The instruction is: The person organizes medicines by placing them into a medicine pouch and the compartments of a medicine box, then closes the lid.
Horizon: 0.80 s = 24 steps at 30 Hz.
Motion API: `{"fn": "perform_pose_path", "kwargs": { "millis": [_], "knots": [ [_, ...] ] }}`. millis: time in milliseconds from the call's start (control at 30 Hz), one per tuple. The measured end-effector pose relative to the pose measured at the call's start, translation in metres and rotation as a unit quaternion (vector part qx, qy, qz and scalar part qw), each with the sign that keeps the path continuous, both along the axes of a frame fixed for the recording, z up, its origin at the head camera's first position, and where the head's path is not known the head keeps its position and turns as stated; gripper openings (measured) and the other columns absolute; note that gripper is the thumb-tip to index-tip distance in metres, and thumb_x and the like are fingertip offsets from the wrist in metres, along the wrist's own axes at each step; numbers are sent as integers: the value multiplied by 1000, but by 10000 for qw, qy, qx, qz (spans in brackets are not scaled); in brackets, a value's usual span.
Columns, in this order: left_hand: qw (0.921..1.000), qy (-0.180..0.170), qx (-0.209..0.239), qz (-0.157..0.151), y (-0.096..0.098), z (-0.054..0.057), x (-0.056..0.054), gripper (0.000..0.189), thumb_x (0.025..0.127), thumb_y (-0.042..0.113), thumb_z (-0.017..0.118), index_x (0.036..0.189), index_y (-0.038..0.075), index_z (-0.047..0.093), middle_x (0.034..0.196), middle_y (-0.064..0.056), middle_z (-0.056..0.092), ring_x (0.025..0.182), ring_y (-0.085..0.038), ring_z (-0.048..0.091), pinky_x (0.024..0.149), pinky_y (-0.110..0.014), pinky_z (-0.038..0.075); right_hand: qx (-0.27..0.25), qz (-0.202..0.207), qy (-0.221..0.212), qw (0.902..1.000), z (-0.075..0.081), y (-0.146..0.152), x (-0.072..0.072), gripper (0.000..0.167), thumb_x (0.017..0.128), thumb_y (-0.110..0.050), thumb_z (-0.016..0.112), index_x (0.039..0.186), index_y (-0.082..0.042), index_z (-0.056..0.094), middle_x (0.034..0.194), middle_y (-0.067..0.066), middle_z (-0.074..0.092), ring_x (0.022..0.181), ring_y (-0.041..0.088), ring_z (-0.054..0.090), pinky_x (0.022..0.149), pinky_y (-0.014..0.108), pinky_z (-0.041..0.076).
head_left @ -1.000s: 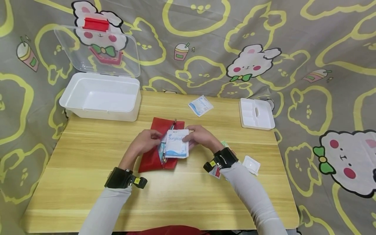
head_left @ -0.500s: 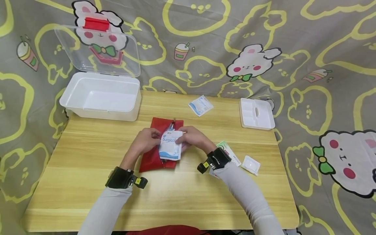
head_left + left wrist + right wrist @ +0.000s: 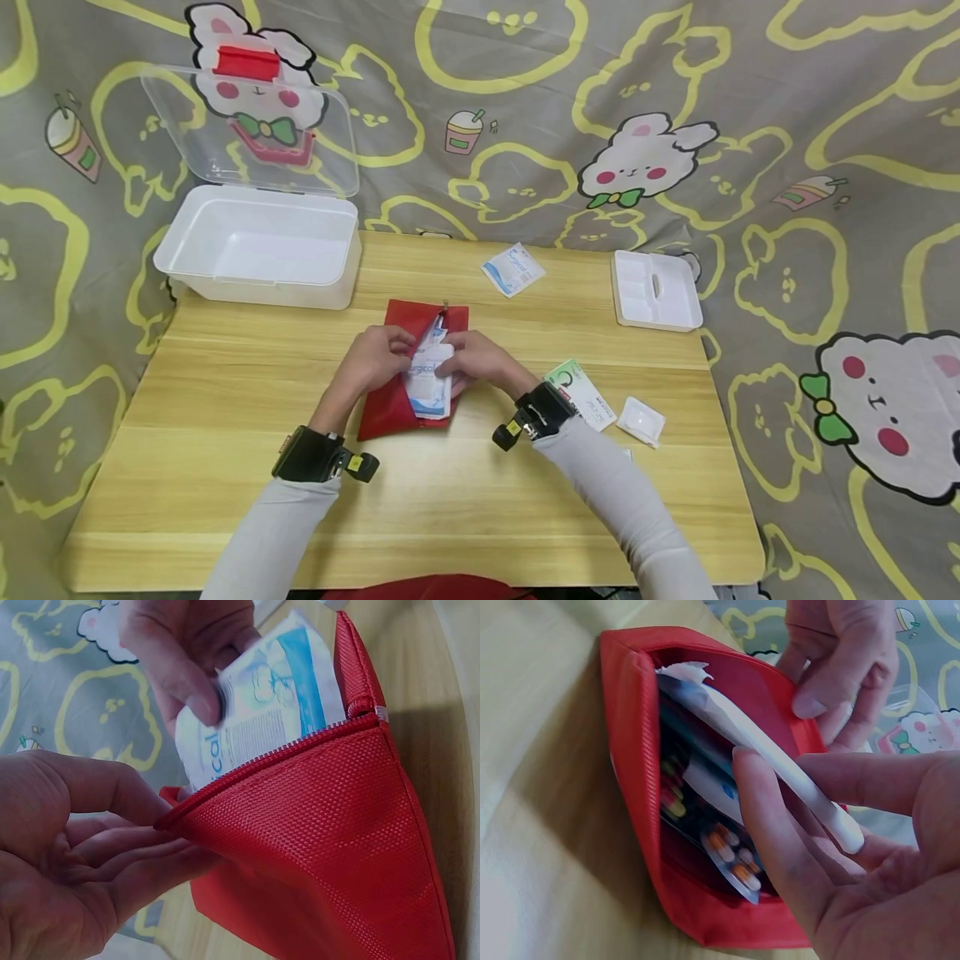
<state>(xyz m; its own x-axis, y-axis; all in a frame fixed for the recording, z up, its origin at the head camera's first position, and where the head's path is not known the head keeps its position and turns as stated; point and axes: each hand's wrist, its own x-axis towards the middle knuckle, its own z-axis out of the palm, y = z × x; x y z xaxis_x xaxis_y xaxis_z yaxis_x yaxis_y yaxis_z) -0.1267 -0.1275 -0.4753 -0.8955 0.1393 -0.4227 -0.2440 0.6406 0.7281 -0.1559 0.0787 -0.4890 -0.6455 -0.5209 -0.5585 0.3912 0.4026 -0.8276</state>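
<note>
A red zippered pouch (image 3: 384,412) lies on the table with its mouth spread. My left hand (image 3: 371,360) pinches the pouch's zipper edge (image 3: 262,756) between thumb and fingers. Between the thumb and fingers of my right hand (image 3: 478,358) is a white and blue packet (image 3: 427,383) printed "Surgical", its lower part inside the pouch mouth. The right wrist view looks into the pouch, where blister packs of capsules (image 3: 731,859) and other packaging sit beside the packet. What lies deeper is hidden.
An open white box (image 3: 300,293) with a raised clear lid stands back left. Another "Surgical" packet (image 3: 513,270) lies at the back, left of a white compartment tray (image 3: 633,315). A green and white carton (image 3: 581,396) and a small white plastic piece (image 3: 641,421) lie right of my right wrist.
My right hand has carried the packet leftward from over the pouch into its mouth. My left hand has stayed at the pouch's edge. More of the green and white carton shows.
</note>
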Motion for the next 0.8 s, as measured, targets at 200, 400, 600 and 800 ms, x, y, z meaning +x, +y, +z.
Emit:
{"fn": "perform_pose_path", "kwargs": {
  "millis": [200, 400, 600, 800],
  "knots": [
    [10000, 44, 46, -30, 0, -1, 0, 40, 91, 7, 68, 131, 2, 64, 130, -20, 67, 116, -36, 66, 98, -47, 55, 32, -122, 190, 9997, -7, -11, 3, 31, 89, -3, 71, 119, 2, 63, 89, 17, 74, 69, 23, 74, 64, 35, 61],
    [10000, 67, 43, -43, -1, -1, 0, 40, 91, 8, 68, 131, 3, 65, 129, -21, 68, 116, -36, 67, 97, -47, 55, -113, -406, 187, 9989, -13, -17, 9, 28, 89, -8, 76, 112, 3, 66, 93, 15, 76, 80, 23, 76, 73, 34, 61],
    [9998, 128, 138, -46, -3, -4, -1, 39, 91, 6, 67, 130, 2, 65, 129, -21, 68, 119, -36, 66, 99, -47, 54, -351, -748, -171, 9964, -18, -9, 27, 24, 93, -9, 72, 113, 3, 66, 102, 15, 75, 88, 22, 75, 82, 34, 61],
    [9996, 222, 138, -115, -3, -5, 0, 38, 91, 7, 67, 128, 1, 66, 128, -22, 68, 118, -36, 66, 99, -47, 54, -448, -700, -272, 9962, -23, -5, 41, 17, 98, -6, 63, 105, 9, 66, 90, 16, 72, 75, 18, 72, 80, 38, 61]
  ]
}}
